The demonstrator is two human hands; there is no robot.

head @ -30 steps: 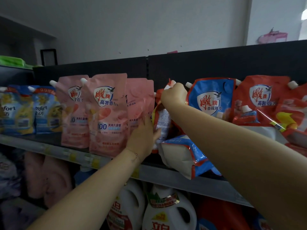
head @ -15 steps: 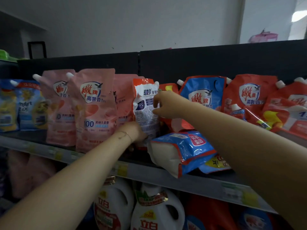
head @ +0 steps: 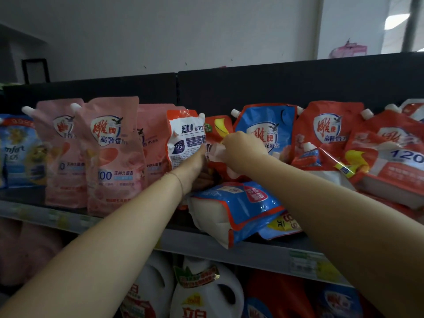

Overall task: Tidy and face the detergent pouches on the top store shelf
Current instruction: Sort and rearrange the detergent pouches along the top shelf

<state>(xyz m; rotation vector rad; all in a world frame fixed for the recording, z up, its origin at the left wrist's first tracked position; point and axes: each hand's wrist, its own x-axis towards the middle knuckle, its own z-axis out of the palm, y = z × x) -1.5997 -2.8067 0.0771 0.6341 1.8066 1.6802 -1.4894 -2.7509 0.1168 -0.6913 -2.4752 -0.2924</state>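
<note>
Obscured items, top shelf.
Left hand [head: 195, 168] is covering the lower corner of the white-and-orange pouch [head: 185, 138], whose fine print is reading too small; blue pouch [head: 16, 152] is running off the left edge; price labels [head: 57, 216] are blurring.

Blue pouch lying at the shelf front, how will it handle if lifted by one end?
The blue pouch would probably sag: its film is creased and bulging. It looks full, so likely heavy. Overhanging the shelf edge, a push might tip it off.

The grey top shelf [head: 252, 251] carried blue Comfort pouches [head: 18, 152] at far left, then upright pink pouches [head: 114, 154], an upright orange-and-white pouch [head: 185, 136], a blue pouch [head: 238, 207] lying flat over the near edge, and orange pouches [head: 390, 157] slumped at right.
</note>
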